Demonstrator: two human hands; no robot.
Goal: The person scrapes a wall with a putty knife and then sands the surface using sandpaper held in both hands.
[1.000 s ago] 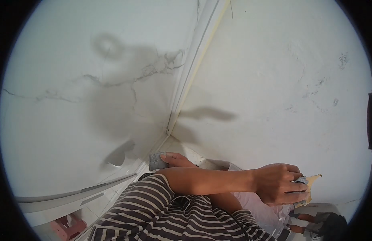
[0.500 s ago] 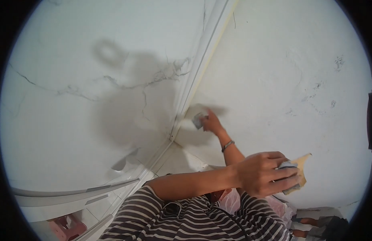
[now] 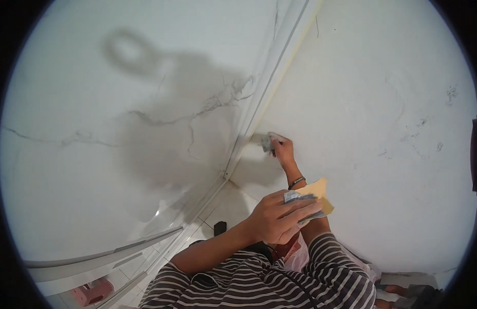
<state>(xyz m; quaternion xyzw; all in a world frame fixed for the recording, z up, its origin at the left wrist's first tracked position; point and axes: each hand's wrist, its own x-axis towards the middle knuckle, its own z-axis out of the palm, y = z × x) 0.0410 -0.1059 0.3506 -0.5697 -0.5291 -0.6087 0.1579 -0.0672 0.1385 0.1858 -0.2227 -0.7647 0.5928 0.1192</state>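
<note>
Grey flat piece [image 3: 266,144] in right hand [image 3: 283,149], pinched at its right edge between thumb and fingers, grip narrow. Piece sticks out to the left of the grip, close to the corner trim [image 3: 272,82]; looks up against the right wall [image 3: 372,103], full contact cannot be told. Right arm stretched far, hand bent left at the end, bracelet [image 3: 298,182] on the wrist.

Left hand [image 3: 280,219] nearer, forearm slanting in from near left, back of hand up, fingers pointing right and closed over a tan sheet [image 3: 316,187] with a grey layer [image 3: 296,196] beside it. Sheet spreads past the fingertips, far and right of the grip, one corner pointing up; it overlaps the right forearm in view, touching or apart unclear.

Striped clothing [image 3: 243,280] near, below both arms. Tiled floor [image 3: 230,206] between the walls, small dark item [image 3: 220,228] on it, too unclear to name. Left wall [image 3: 68,77]: jagged crack [image 3: 212,105] running to the trim, large shadow [image 3: 166,139] over it. Right wall: dark scuffs [image 3: 416,131] on the right side. Pink object [image 3: 92,292] near left, low down.
</note>
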